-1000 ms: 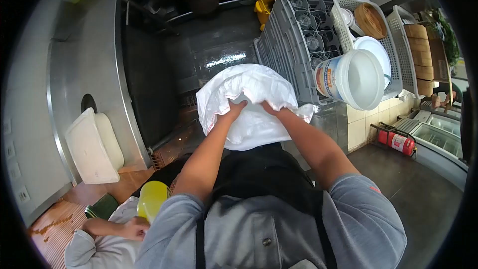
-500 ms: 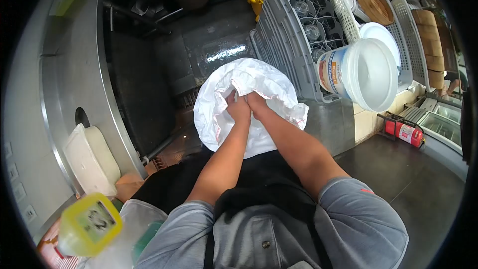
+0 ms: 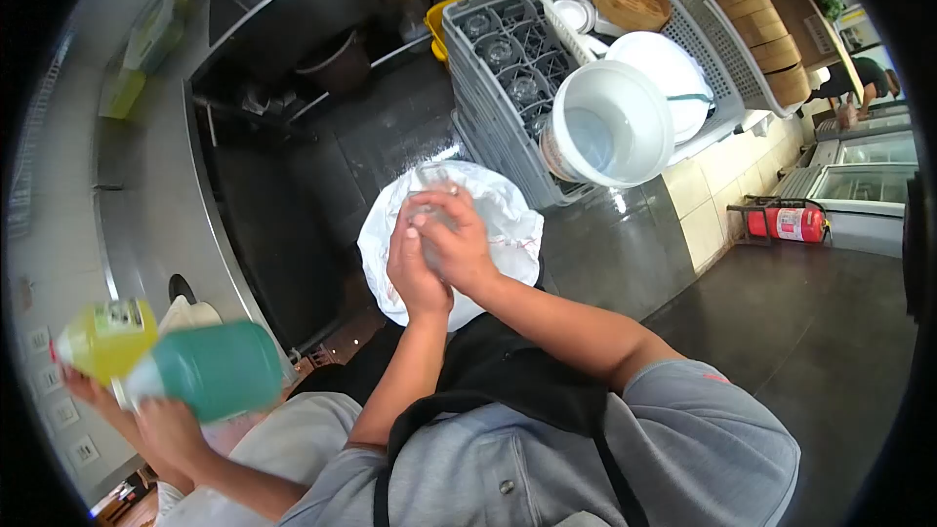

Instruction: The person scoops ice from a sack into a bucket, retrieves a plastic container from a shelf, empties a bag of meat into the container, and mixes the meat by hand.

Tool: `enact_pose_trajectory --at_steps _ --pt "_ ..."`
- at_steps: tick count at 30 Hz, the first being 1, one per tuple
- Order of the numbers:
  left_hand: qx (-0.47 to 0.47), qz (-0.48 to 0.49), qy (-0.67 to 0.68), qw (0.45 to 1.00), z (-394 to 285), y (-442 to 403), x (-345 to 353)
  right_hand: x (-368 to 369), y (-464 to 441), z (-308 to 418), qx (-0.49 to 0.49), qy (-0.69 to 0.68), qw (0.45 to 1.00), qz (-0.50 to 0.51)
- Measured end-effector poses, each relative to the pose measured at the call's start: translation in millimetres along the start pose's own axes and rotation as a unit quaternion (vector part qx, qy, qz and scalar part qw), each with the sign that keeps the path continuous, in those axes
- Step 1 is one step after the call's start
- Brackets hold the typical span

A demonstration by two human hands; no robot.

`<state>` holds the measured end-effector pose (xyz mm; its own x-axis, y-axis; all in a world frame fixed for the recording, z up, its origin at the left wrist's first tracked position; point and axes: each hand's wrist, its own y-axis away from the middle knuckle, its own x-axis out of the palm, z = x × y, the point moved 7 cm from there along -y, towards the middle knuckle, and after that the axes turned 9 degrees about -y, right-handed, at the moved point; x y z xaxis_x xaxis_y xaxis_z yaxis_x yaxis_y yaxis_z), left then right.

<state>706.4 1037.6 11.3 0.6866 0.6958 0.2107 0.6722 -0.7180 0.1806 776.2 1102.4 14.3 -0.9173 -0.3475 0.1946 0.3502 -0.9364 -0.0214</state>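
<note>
A white cloth-like sack (image 3: 517, 220) with a red-stitched rim stands open in front of me. Over its mouth, my left hand (image 3: 418, 268) and my right hand (image 3: 457, 239) are cupped together, fingers closed round a clear, glass-like object (image 3: 432, 178). Its upper part sticks out beyond my fingertips; the rest is hidden by them, and its exact kind is blurred.
At left, another person's hands hold a yellow jug (image 3: 112, 337) and a green jug (image 3: 220, 366) beside a steel counter (image 3: 210, 224). Stacked grey glass racks (image 3: 478, 107), a white bucket (image 3: 625, 127) and a crate (image 3: 722, 78) stand right. A fire extinguisher (image 3: 786, 224) sits beyond.
My hands have come up out of the sack and now hold the clear object. The other person's hands and green jug have come into view, and the yellow jug has moved up and left.
</note>
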Motion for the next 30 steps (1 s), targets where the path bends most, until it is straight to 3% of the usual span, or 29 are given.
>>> enact_pose_trajectory --at_steps 1,3,7,9,10,12,13,15,18,20,21,22,23,25,27,29,30 --pt "0.008 0.003 0.000 1.000 -18 1 15 -9 -6 23 -0.008 -0.003 1.000 0.000" --pt "0.126 0.041 -0.107 0.985 -61 2 59 -40 -22 88 -0.139 -0.034 0.989 -0.019" --pt "0.156 0.163 -0.061 0.972 -94 -9 169 -111 -56 157 -0.129 -0.109 0.981 -0.096" --pt "-0.050 0.209 0.117 0.970 -77 -8 215 -147 -75 148 -0.040 -0.181 0.971 -0.149" --pt "-0.046 0.206 0.120 0.970 -71 -13 230 -164 -85 142 -0.041 -0.180 0.972 -0.143" --pt "-0.091 0.216 0.123 0.964 -45 -23 255 -189 -98 108 0.061 -0.301 0.937 -0.165" --pt "-0.089 0.213 0.126 0.965 -46 -26 259 -187 -96 111 0.063 -0.299 0.939 -0.161" --pt "-0.204 0.223 0.026 0.953 -29 -23 267 -188 -87 103 0.161 -0.316 0.907 -0.227" --pt "-0.213 0.220 -0.031 0.951 -8 -33 264 -200 -85 90 0.172 -0.283 0.905 -0.267" --pt "-0.228 0.226 -0.034 0.946 -10 -28 256 -213 -88 91 0.129 -0.212 0.938 -0.243" --pt "-0.150 0.206 -0.046 0.966 -18 -28 244 -217 -89 93 0.087 -0.141 0.962 -0.218" --pt "-0.071 0.184 -0.059 0.979 -32 -25 227 -211 -79 107 0.093 -0.163 0.955 -0.229" --pt "-0.078 0.177 -0.060 0.979 -41 -19 206 -202 -69 117 0.102 -0.161 0.955 -0.227" --pt "-0.061 0.195 -0.058 0.977 -65 -9 152 -179 -55 141 0.000 -0.119 0.976 -0.180" --pt "-0.091 0.212 -0.122 0.965 -5 -24 74 -142 -34 137 -0.039 0.019 0.998 -0.048" --pt "-0.148 0.186 -0.276 0.931 67 -31 -5 -83 -7 96 0.004 0.028 0.996 0.079" --pt "-0.054 0.224 -0.427 0.874 109 -38 -37 -52 7 73 0.058 0.107 0.980 0.157"
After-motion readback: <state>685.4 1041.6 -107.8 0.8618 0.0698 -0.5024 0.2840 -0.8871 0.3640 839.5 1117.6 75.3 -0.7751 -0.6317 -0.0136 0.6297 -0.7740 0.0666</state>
